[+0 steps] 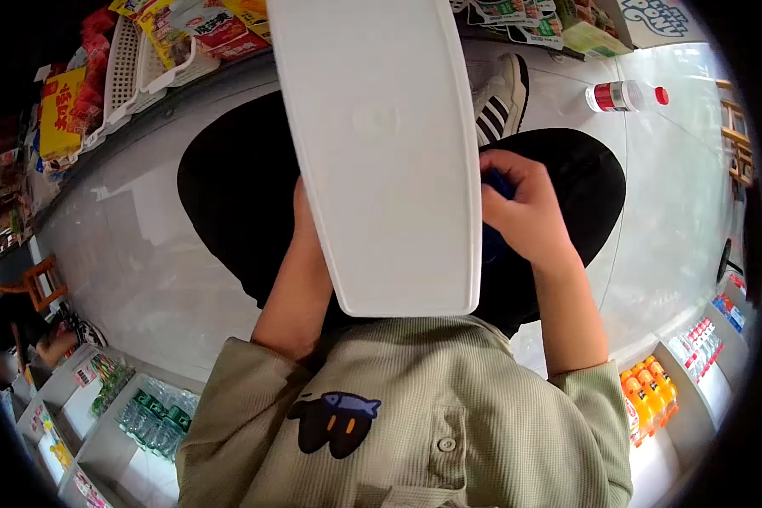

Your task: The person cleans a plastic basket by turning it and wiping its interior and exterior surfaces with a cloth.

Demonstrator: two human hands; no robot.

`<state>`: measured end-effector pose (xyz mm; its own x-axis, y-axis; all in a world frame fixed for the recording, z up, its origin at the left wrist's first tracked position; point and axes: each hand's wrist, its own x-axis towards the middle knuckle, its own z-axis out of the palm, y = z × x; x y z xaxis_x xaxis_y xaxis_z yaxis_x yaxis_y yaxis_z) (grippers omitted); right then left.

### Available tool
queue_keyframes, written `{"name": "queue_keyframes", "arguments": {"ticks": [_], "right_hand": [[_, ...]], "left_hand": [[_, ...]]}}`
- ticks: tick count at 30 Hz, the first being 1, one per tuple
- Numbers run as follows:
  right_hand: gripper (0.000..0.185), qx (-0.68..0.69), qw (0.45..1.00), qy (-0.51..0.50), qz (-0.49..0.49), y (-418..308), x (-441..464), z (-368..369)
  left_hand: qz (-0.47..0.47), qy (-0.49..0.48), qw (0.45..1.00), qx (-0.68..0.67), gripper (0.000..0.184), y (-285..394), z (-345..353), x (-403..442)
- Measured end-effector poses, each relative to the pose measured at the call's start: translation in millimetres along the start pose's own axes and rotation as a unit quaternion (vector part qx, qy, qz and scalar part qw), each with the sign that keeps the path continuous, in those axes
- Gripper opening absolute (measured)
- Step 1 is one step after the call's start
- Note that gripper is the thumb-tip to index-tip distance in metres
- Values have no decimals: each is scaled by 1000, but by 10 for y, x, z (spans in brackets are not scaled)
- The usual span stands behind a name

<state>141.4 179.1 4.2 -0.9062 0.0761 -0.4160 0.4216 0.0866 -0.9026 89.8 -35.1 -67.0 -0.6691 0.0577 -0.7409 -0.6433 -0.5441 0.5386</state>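
A long white plastic container (389, 161), its flat face turned toward me, stands between my knees and reaches past the top of the view. My right hand (521, 203) is at its right edge, with fingers curled round a dark blue object (498, 184) that is partly behind the container. On the left side, my left hand (300, 203) is almost wholly hidden behind the container; only a bit by the wrist shows, so its fingers cannot be made out.
A bottle with a red cap (625, 96) lies on the tiled floor (652, 161) at the upper right. White baskets (123, 68) with snack packets line the upper left. Shelves with green bottles (154, 423) and orange bottles (649, 394) flank me. Another person (25, 330) is at the far left.
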Motion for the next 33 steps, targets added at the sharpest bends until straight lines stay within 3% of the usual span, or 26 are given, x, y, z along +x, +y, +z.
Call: {"name": "queue_keyframes", "arguments": {"ticks": [5,6,9,11,15,21,25,28,30,33], "right_hand": [[23,-36,999,-37,-17,19,-154,-6],[24,-10,996,-76,40,-3,-183,-32],[26,-49,994,-89,36,-6,-228,-48],[26,-38,994,-79,63,15,-203,-35],[23,-48,997,15,-54,157,4,-1],[20,44,998,45,-29,-131,241,-99],[22,29,997,57,-52,-116,264,-75],[20,113,990,68,-47,-90,213,-89],[18,276,956,82,-49,-62,202,-162],[19,316,939,124,-47,-126,173,-217]], "left_hand": [[-22,-2,998,60,40,142,-42,-40],[-21,-1,998,60,40,136,-37,-38],[-20,-7,998,61,40,135,-21,-27],[-23,-10,998,63,40,140,-12,-18],[-33,-22,997,67,40,153,9,-3],[-41,-33,996,78,41,124,48,-6],[-42,-37,995,79,41,118,80,3],[-45,-37,995,80,41,90,75,-4],[-47,-36,995,79,41,87,80,-16],[-47,-37,995,76,42,78,83,-32]]}}
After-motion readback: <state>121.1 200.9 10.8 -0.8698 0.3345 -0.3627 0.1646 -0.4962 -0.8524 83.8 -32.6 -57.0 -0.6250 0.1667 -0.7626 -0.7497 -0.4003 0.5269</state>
